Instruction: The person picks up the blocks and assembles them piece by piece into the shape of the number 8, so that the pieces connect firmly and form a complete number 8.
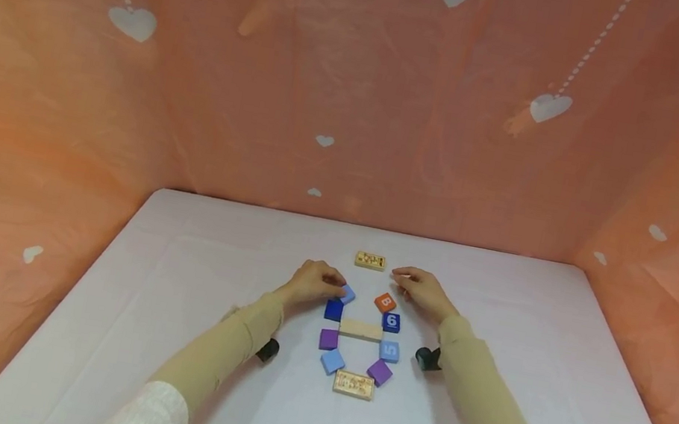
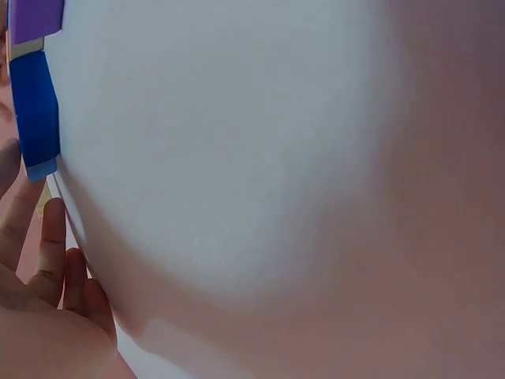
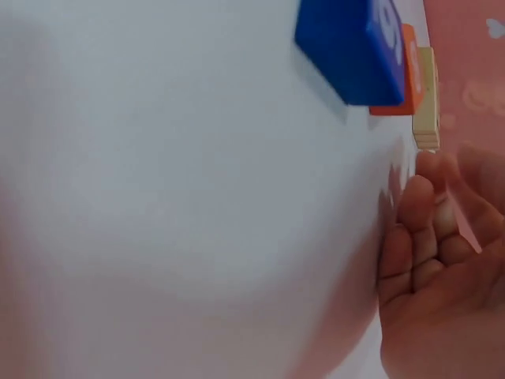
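Observation:
In the head view my left hand (image 1: 316, 282) pinches a light blue block (image 1: 348, 295) at the upper left of an arrangement of blocks. The left wrist view shows that block edge-on behind a dark blue block (image 2: 35, 106), with my thumb and fingers (image 2: 53, 237) at it. Nothing is held in my right hand (image 1: 424, 291), whose fingers are loosely bent above the table. It is nearest to an orange block marked B (image 1: 386, 302) and a wooden domino-like tile (image 1: 370, 261) at the top. In the right wrist view a dark blue block (image 3: 347, 55) stands near that hand.
Down the sides run a dark blue 6 block (image 1: 391, 322), a light blue 5 block (image 1: 389, 351), purple blocks (image 1: 380, 372) and another light blue block (image 1: 332, 361). A plain wooden tile (image 1: 361, 330) crosses the middle; a printed one (image 1: 354, 384) lies at the bottom. White table (image 1: 518, 395).

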Demonstrator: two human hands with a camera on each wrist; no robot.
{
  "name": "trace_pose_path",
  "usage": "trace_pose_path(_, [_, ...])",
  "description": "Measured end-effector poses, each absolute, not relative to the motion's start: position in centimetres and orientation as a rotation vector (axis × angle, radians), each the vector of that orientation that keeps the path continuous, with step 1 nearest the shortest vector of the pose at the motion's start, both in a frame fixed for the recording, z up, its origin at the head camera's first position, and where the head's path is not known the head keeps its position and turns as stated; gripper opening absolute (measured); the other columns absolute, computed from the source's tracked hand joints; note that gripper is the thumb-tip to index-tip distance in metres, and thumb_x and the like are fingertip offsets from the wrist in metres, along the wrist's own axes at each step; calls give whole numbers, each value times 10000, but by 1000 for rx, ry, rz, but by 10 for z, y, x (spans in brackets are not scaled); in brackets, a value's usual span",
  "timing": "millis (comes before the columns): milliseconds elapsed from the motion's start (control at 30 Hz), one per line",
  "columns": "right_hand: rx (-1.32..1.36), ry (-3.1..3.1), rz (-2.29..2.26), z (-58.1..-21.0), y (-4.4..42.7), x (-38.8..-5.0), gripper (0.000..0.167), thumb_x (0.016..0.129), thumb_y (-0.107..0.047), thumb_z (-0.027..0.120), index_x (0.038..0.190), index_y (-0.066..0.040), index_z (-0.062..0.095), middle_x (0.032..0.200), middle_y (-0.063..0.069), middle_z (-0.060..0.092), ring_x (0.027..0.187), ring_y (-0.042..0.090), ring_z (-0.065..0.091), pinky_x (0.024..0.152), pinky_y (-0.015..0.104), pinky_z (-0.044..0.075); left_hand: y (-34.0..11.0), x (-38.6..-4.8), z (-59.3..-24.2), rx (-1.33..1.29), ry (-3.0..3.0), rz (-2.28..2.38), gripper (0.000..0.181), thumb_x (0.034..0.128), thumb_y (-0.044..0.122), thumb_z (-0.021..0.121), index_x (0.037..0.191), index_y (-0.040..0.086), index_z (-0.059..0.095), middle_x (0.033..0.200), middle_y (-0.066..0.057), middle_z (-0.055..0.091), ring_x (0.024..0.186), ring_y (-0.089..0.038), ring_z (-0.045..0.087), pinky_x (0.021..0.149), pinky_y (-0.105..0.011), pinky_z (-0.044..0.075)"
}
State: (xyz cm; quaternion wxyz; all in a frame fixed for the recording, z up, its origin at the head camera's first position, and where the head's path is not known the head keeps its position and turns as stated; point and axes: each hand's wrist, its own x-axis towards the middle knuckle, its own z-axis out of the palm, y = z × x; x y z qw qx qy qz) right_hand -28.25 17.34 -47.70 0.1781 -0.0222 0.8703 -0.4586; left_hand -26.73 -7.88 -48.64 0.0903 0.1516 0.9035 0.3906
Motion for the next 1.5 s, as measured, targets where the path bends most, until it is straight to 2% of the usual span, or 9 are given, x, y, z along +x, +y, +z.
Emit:
trace_pose_path(333, [13,2499,-1352,-474,157,-295,369,958,-275,499,1299,-138,529,923,59,574,850,167,505,716,227,412,-79,-265,-487,427,2705,1182,223,780,237,733,952,95,736,905,-49,696,876,-152,588,823,-295,453])
trace_pose_path(533, [29,2493,-1338,-475,146,-301,400,971,-264,474,1349,-132,481,877,43,574,783,145,481,689,234,386,-79,-263,-486,422,2715,1194,224,773,233,740,944,89,736,918,-65,699,900,-182,599,840,-311,451])
trace_pose_path(700, [29,2531,-1283,-476,141,-304,434,984,-298,437,1386,-134,436,858,48,610,806,159,512,788,296,388,-78,-263,-489,436,2729,1179,225,776,240,735,943,89,737,918,-63,703,894,-177,593,828,-303,433])
trace_pose_path(800, [-2,2589,-1203,-475,139,-303,422,986,-290,425,1380,-139,443,1096,124,630,1021,241,545,970,401,391,-78,-264,-490,440,2726,1176,222,782,247,727,941,92,739,911,-48,720,891,-168,606,832,-301,436])
trace_pose_path(867, [-26,2618,-1151,-475,138,-302,405,986,-282,419,1366,-146,457,1279,159,558,1195,309,488,1075,472,316,-78,-265,-490,441,2731,1181,216,781,248,727,933,95,742,900,-39,727,881,-161,617,829,-299,445])
trace_pose_path(1000, [-37,2601,-1149,-476,139,-301,389,987,-273,416,1352,-149,467,1445,163,408,1352,359,340,1119,524,229,-78,-266,-491,444,2743,1185,211,776,251,729,924,100,744,886,-32,728,864,-150,615,815,-289,441])
trace_pose_path(1167, [-22,2514,-1219,-477,142,-299,381,970,-280,451,1329,-158,493,1423,138,439,1318,332,370,1118,526,228,-77,-265,-491,444,2748,1174,214,774,265,732,922,111,745,881,-21,728,865,-145,614,817,-285,436])
trace_pose_path(1367, [-117,2505,-1230,-476,146,-298,365,925,-221,510,1264,-93,553,1229,154,587,1136,286,485,1064,480,311,-78,-264,-489,409,2746,1166,219,781,272,726,933,116,740,914,-28,713,909,-176,596,865,-341,418])
trace_pose_path(1500, [-108,2451,-1238,-476,149,-298,359,917,-224,530,1255,-105,564,1244,138,584,1145,271,484,1068,479,311,-77,-264,-488,379,2734,1154,226,789,281,718,950,124,736,945,-30,696,947,-186,572,897,-365,394])
